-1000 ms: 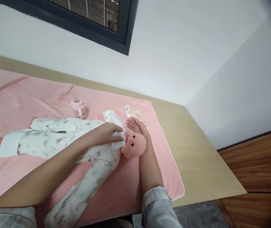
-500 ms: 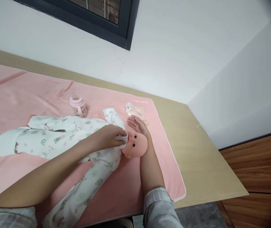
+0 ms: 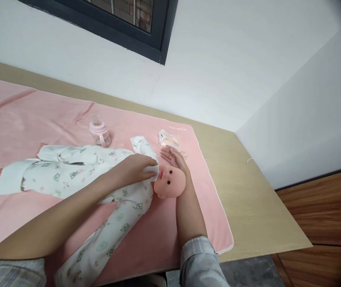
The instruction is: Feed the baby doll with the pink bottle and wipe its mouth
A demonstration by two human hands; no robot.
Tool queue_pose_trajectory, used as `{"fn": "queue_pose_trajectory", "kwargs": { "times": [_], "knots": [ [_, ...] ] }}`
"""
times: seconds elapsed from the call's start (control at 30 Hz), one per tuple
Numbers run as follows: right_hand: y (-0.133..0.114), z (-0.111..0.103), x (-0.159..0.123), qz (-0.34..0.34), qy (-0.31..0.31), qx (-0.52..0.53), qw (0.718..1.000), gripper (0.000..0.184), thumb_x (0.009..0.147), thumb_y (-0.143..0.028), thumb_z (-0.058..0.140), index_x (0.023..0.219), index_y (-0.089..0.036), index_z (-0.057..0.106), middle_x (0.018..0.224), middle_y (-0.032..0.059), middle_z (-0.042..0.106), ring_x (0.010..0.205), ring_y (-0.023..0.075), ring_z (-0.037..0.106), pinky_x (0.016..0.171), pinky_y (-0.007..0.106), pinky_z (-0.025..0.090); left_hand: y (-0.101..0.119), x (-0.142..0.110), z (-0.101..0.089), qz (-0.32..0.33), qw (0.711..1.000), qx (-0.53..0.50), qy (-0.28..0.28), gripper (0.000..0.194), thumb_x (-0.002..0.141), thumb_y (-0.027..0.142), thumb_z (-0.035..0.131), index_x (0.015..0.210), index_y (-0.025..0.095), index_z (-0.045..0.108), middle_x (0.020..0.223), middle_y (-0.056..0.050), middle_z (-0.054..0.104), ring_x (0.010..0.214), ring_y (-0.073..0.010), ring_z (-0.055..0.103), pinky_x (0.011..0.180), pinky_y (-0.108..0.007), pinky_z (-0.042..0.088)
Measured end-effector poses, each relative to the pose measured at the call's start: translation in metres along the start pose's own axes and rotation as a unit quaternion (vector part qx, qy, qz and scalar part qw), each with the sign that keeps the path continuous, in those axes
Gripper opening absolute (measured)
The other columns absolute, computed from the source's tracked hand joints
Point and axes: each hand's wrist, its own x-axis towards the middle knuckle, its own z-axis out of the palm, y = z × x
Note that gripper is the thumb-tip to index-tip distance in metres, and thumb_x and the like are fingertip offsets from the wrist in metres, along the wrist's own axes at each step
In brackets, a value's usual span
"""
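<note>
A baby doll lies on its back on a pink blanket, its bald head toward the right. It is dressed in a white printed romper. My left hand reaches across the doll's chest and pinches a small white cloth just below its mouth; whether the cloth touches the chin I cannot tell. Beyond the doll's head my right hand rests palm up on the blanket, fingers stretched out, with that forearm lying along the crown.
A pink-topped baby bottle stands on the blanket past the doll's body. Near my right fingertips are a small clear packet and a little transparent piece. The wooden tabletop ends at the right; a wall rises behind.
My left hand has drawn the cloth slightly left, off the mouth and toward the chest, so the doll's lips show more. The right hand stays put.
</note>
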Motion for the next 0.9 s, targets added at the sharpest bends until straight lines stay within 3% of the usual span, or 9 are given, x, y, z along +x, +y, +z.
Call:
{"fn": "queue_pose_trajectory", "kwargs": {
  "times": [0.13, 0.3, 0.6, 0.9],
  "knots": [
    [0.001, -0.001, 0.000, -0.003, -0.003, 0.003, 1.000, 0.027, 0.086, -0.030, 0.060, 0.109, -0.016, 0.057, 0.104, 0.0042, 0.071, 0.109, 0.0166, 0.063, 0.110, 0.044, 0.040, -0.003, 0.001, 0.004, 0.012, 1.000, -0.008, 0.009, 0.017, 0.083, 0.019, 0.052, 0.067, 0.017, 0.046, 0.070, 0.000, 0.055, 0.069, -0.0176, 0.052, 0.062, -0.028, 0.031],
    [0.004, -0.004, 0.005, -0.004, -0.006, 0.006, 1.000, 0.027, 0.084, -0.031, 0.063, 0.106, -0.016, 0.057, 0.101, 0.0038, 0.071, 0.106, 0.0172, 0.064, 0.109, 0.044, 0.041, -0.009, 0.003, 0.011, 0.047, 0.998, -0.013, 0.047, 0.008, 0.085, 0.017, 0.052, 0.082, 0.017, 0.059, 0.084, -0.002, 0.062, 0.084, -0.0213, 0.056, 0.072, -0.030, 0.038],
    [0.005, -0.005, 0.007, -0.007, -0.007, 0.004, 1.000, 0.026, 0.082, -0.030, 0.065, 0.103, -0.018, 0.059, 0.103, 0.0045, 0.071, 0.106, 0.0187, 0.064, 0.107, 0.043, 0.043, -0.008, 0.010, 0.010, 0.046, 0.998, -0.015, 0.049, 0.021, 0.087, 0.014, 0.057, 0.099, 0.019, 0.074, 0.091, -0.004, 0.065, 0.091, -0.0229, 0.057, 0.079, -0.032, 0.041],
    [0.003, -0.004, 0.004, -0.006, -0.008, 0.002, 1.000, 0.026, 0.084, -0.029, 0.062, 0.107, -0.016, 0.057, 0.102, 0.0032, 0.071, 0.105, 0.0161, 0.064, 0.107, 0.042, 0.043, -0.007, 0.010, 0.013, 0.045, 0.996, -0.042, 0.071, 0.025, 0.086, 0.011, 0.058, 0.100, 0.019, 0.076, 0.091, -0.004, 0.066, 0.092, -0.0222, 0.059, 0.078, -0.030, 0.043]
  ]
}}
